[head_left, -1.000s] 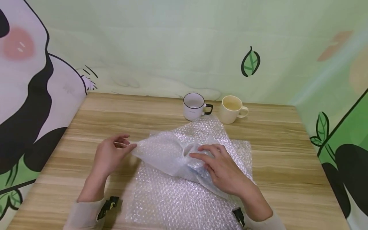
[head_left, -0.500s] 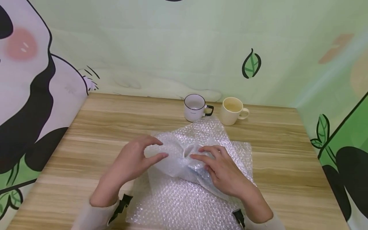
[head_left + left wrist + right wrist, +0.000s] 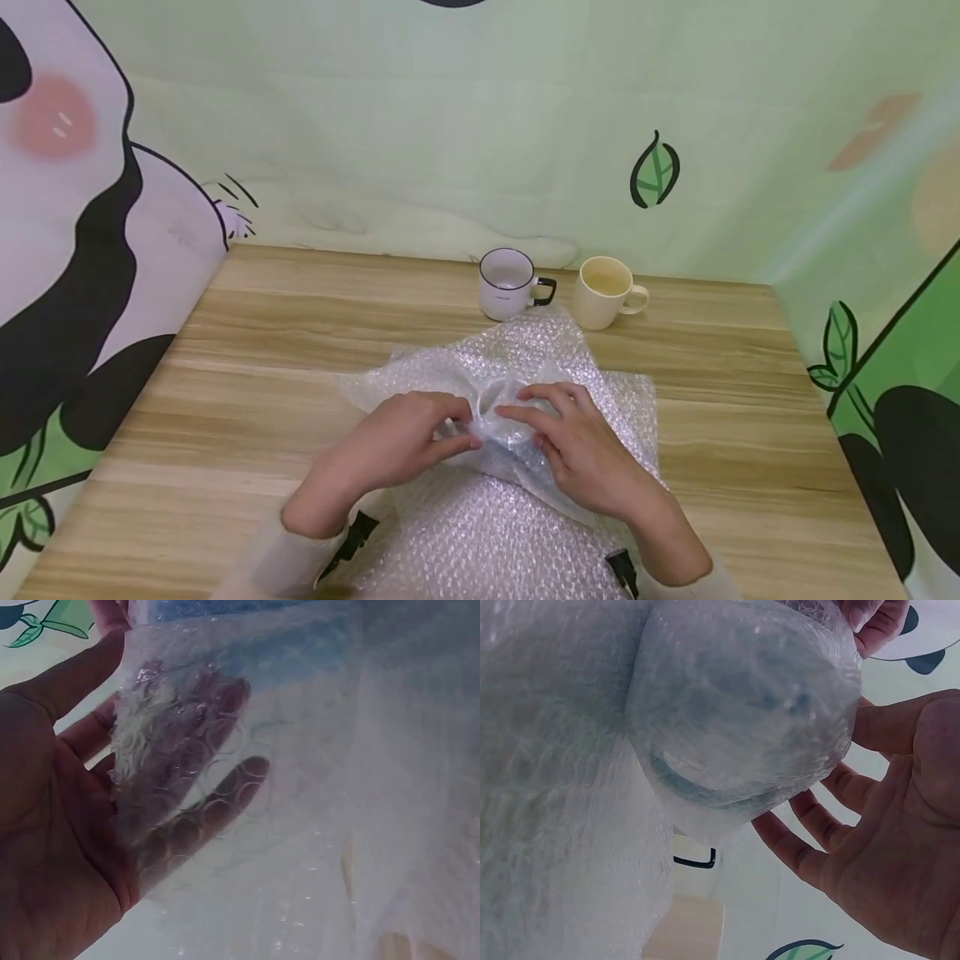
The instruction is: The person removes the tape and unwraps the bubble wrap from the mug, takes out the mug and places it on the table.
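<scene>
A cup rolled in bubble wrap [image 3: 742, 712] lies on its side, bluish through the layers, its pale round mouth facing left in the head view. My right hand [image 3: 585, 450] holds this wrapped cup, thumb and fingers curved about it. Close by the mouth, my left hand [image 3: 390, 442] grips the loose end of the wrap, thumb and forefinger bent around it. In the left wrist view, fingers show through the clear bubble wrap [image 3: 300, 787]. Under everything, more bubble wrap sheets [image 3: 487, 533] are spread on the table.
Behind the wrap stand a white mug [image 3: 504, 296] with a black rim and handle and a cream mug [image 3: 597, 308]. The wooden table [image 3: 750, 467] meets a printed green backdrop [image 3: 375, 125] at its back edge.
My left hand let go of the outer tip of the loose wrap, moved right, and now grips the wrap beside the cup's mouth. The right hand has stayed in place.
</scene>
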`<state>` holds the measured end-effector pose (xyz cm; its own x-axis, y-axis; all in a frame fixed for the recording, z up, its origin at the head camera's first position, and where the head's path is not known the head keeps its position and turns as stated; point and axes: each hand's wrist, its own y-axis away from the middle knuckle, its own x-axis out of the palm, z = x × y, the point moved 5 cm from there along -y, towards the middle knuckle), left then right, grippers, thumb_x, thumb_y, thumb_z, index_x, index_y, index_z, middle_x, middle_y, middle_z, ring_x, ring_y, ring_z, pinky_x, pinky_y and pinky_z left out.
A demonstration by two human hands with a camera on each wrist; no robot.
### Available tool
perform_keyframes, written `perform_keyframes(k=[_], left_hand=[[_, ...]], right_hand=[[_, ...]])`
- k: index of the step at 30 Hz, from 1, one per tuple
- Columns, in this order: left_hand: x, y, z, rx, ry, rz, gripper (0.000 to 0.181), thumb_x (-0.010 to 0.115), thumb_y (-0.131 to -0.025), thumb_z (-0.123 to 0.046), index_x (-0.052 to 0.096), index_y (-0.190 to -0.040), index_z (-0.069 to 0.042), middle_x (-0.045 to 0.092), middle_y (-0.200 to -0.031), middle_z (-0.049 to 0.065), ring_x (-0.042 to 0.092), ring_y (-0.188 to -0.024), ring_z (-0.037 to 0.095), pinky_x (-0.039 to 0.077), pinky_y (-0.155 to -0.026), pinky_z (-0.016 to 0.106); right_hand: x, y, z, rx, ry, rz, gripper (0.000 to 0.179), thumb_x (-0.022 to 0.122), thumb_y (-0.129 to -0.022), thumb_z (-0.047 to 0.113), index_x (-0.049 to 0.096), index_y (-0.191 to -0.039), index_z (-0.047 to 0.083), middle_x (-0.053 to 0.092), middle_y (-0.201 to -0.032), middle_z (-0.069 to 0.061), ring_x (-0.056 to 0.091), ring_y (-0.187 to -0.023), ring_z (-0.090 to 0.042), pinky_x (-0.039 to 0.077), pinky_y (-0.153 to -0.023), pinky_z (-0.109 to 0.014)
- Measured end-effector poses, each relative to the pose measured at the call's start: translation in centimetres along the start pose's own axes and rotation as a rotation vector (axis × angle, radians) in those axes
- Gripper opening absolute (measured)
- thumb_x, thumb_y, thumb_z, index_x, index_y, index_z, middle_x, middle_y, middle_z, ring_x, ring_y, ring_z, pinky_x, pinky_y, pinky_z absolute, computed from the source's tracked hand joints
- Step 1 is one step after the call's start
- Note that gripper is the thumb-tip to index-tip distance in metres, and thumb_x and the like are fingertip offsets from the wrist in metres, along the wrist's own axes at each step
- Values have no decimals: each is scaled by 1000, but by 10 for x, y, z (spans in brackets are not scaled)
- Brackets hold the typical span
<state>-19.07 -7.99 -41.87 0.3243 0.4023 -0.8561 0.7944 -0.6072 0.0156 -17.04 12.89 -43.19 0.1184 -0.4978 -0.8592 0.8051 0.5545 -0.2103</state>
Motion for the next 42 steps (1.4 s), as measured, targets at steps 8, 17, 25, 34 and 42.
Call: perform_keyframes(k=[8,17,25,34,42], left_hand=[[5,5,14,24,179,4,14,66,-101,-38,63,-90,-30,62,-80,-16,50,-66,3,49,-66,25],[5,14,36,-15,327,-18,16,61,-103,-42,63,-93,-30,63,-86,-13,64,-81,6,57,-74,28],[3,19,51,-79,268,-77,10,64,-103,-36,68,-101,-27,71,-105,-11,66,-104,12,56,-92,41],[11,20,62,-77,299,-57,11,59,-105,-35,64,-106,-25,66,-106,-8,61,-103,12,53,-94,45],[17,21,68,-77,309,-49,11,56,-107,-34,61,-103,-25,62,-99,-9,57,-96,12,50,-88,34]], right_hand=[[0,0,0,19,-3,14,54,65,-98,10,60,-144,36,58,-143,-1,47,-135,-28,45,-110,-52],[0,1,0,12,-6,5,69,64,-99,9,40,-159,33,58,-142,-4,48,-134,-30,44,-112,-53],[0,4,-1,4,-16,-13,56,65,-97,7,54,-150,22,58,-144,-4,47,-135,-31,44,-111,-53],[1,3,-1,6,-14,-5,44,65,-98,8,64,-140,23,58,-146,-2,46,-136,-30,42,-113,-52],[2,2,0,-6,-7,-12,44,65,-98,9,65,-140,23,58,-146,-2,46,-136,-30,42,-113,-52]])
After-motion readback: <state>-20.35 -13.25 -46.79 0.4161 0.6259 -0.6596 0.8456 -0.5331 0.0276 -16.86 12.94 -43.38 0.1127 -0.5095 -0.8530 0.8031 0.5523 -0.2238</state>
